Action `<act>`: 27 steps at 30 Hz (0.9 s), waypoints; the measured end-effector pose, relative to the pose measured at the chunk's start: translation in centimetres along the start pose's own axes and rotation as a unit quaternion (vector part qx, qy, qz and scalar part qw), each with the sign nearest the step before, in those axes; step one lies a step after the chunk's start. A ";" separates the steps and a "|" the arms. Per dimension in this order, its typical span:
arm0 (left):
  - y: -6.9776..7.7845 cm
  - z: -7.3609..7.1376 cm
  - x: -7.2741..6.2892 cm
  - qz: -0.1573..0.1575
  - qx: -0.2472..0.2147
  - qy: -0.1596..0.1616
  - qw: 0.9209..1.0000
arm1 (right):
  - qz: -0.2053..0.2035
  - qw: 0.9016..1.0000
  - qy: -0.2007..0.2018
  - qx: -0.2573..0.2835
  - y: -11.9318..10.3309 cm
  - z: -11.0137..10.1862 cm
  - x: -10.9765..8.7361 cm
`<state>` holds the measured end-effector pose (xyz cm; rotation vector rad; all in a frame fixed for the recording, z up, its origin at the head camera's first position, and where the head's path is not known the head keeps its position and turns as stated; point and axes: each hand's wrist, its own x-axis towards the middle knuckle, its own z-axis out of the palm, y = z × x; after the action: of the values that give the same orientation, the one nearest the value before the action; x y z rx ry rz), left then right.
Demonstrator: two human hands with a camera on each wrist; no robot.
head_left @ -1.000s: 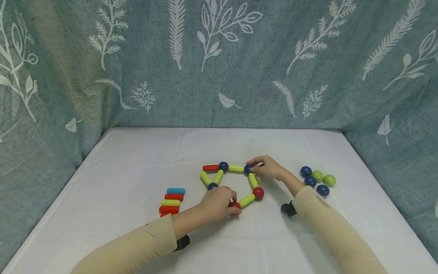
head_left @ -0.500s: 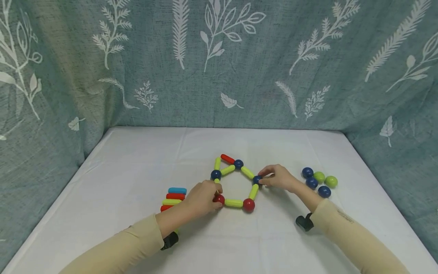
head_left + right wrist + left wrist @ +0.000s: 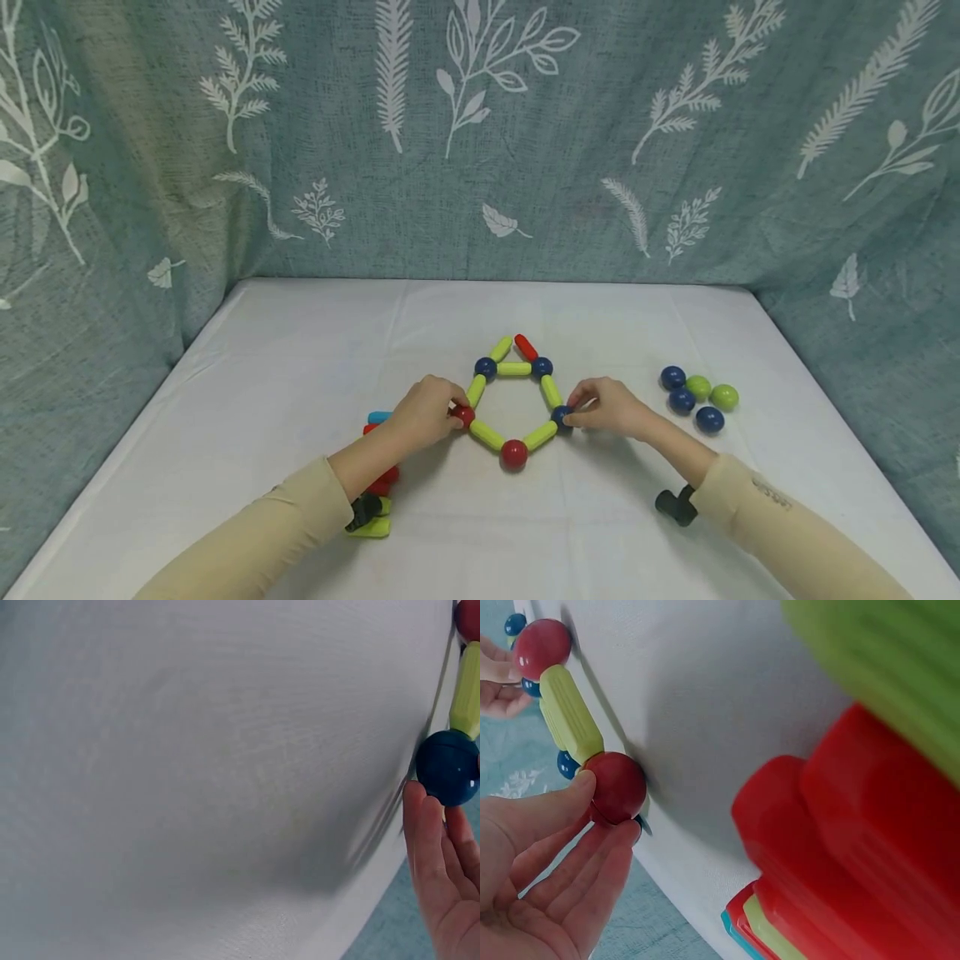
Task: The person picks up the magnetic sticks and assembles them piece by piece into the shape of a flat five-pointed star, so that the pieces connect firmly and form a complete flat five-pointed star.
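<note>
My left hand (image 3: 427, 412) pinches a red ball (image 3: 463, 417) at the left corner of a five-sided ring of magnetic sticks and balls. Opposite it, my right hand (image 3: 609, 408) holds a blue ball (image 3: 561, 418) between thumb and fingers. Yellow-green sticks (image 3: 513, 368) form the ring's sides. Another red ball (image 3: 513, 454) makes the near corner. At the far corners sit two blue balls (image 3: 542, 367). From these, a yellow-green stick (image 3: 501, 348) and a red stick (image 3: 526, 347) lean toward each other, their tips slightly apart. Both wrist views show the pinched balls close up.
Left of the ring lie loose red sticks (image 3: 885, 817), yellow-green sticks (image 3: 371, 528) and a blue stick (image 3: 378, 417), partly hidden by my left forearm. Loose blue balls (image 3: 709, 420) and green balls (image 3: 724, 397) cluster on the right. A patterned curtain (image 3: 480, 200) hangs behind the white table (image 3: 315, 333).
Both hands have turned the ring clockwise. The left hand with its red ball moved left and away; the right hand's blue ball came nearer. The two outer sticks swung from left to the far side.
</note>
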<state>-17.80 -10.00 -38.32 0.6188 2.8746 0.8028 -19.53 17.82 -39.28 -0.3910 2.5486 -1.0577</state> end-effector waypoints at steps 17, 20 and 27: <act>0.0 -0.3 -0.1 -0.008 0.015 -0.008 1.000 | -0.032 0.999 0.008 -0.014 -0.2 0.4 -0.4; 0.0 -0.3 -0.1 -0.010 0.016 -0.008 1.000 | -0.035 0.999 0.013 -0.022 -0.3 0.4 -0.4; 0.1 -0.3 -0.1 0.000 0.018 -0.006 1.000 | -0.046 0.998 0.026 -0.040 0.0 -0.9 -1.3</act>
<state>-17.68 -10.12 -37.99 0.6266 2.8841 0.7453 -18.76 18.89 -38.38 -0.5132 2.6486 -1.0134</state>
